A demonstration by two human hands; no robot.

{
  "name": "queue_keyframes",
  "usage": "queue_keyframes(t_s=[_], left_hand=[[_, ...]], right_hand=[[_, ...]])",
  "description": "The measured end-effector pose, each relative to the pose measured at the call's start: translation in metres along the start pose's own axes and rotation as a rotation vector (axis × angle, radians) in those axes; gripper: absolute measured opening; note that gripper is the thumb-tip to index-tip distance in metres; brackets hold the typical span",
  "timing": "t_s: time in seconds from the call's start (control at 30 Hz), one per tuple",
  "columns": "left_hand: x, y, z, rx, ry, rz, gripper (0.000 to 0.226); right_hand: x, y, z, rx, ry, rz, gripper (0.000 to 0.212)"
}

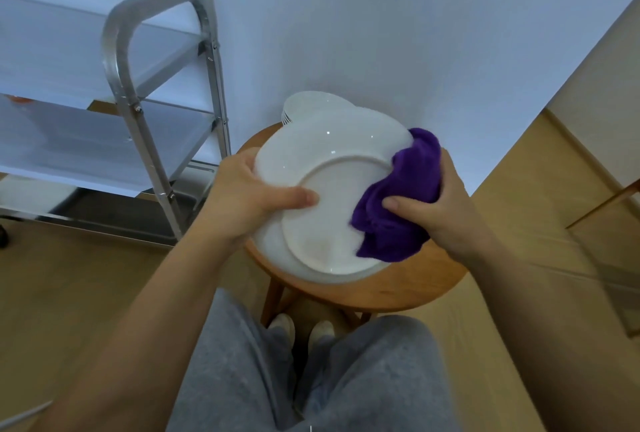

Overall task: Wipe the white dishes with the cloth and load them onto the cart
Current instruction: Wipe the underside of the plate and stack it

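A large white plate (325, 189) is held up over a round wooden stool, its underside with the foot ring facing me. My left hand (249, 196) grips its left rim, thumb across the underside. My right hand (436, 210) grips a bunched purple cloth (398, 203) and presses it against the plate's right side. Behind the plate, a stack of white dishes (304, 104) stands on the stool, mostly hidden. The metal cart (145, 85) with its shelves stands to the left.
The wooden stool (408, 289) is between my knees and the white wall. The cart's handle frame is close to the plate's left. My grey-trousered legs and feet are below. Wooden floor stretches to the right, with a door edge at far right.
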State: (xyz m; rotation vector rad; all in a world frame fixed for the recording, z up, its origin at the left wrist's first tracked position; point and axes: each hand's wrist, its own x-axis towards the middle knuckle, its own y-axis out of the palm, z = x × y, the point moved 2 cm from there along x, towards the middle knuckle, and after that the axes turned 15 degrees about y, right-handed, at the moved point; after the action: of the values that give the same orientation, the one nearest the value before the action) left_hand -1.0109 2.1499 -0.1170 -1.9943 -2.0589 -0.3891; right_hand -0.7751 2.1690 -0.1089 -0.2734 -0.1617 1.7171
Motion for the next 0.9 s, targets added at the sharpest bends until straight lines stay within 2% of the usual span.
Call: queue_keyframes(t_s=[0.13,0.2,0.27,0.33,0.4,0.47,0.57,0.6,0.67,0.7,0.8,0.9], left_hand=[[-0.004,0.013,0.011,-0.335,-0.031,-0.238,0.059],[-0.008,0.029,0.017,-0.433,-0.080,-0.372,0.069],[-0.014,0.043,0.019,-0.483,-0.105,-0.442,0.065],[-0.018,0.044,0.019,-0.509,-0.114,-0.347,0.068],[-0.016,0.028,0.015,-0.519,-0.133,-0.136,0.070],[-0.008,0.011,0.015,-0.522,-0.204,0.013,0.061],[0.001,0.006,0.018,-0.581,-0.369,0.117,0.043],[-0.001,0.010,0.018,-0.607,-0.418,0.142,0.042],[-0.004,0.014,0.024,-0.709,-0.447,0.168,0.063],[-0.006,0.014,0.026,-0.746,-0.426,0.172,0.066],[-0.009,0.016,0.026,-0.811,-0.353,0.167,0.055],[-0.014,0.022,0.030,-0.852,-0.301,0.041,0.030]], right_hand=[[-0.013,0.022,-0.022,0.426,0.071,-0.203,0.093],[-0.016,0.041,-0.032,0.586,0.096,-0.304,0.086],[-0.016,0.051,-0.036,0.681,0.115,-0.392,0.076],[-0.011,0.040,-0.033,0.734,0.116,-0.383,0.059],[-0.008,0.017,-0.027,0.703,0.127,-0.280,0.052],[-0.005,-0.004,-0.020,0.537,0.161,-0.151,0.063],[0.002,-0.013,-0.011,0.187,0.216,0.006,0.071],[0.005,-0.013,-0.008,0.125,0.215,0.022,0.071],[0.007,-0.014,-0.003,0.101,0.200,0.009,0.074],[0.006,-0.014,-0.003,0.113,0.191,0.001,0.076],[-0.005,-0.012,-0.015,0.163,0.169,-0.052,0.078],[-0.018,0.001,-0.036,0.322,0.172,-0.175,0.075]])
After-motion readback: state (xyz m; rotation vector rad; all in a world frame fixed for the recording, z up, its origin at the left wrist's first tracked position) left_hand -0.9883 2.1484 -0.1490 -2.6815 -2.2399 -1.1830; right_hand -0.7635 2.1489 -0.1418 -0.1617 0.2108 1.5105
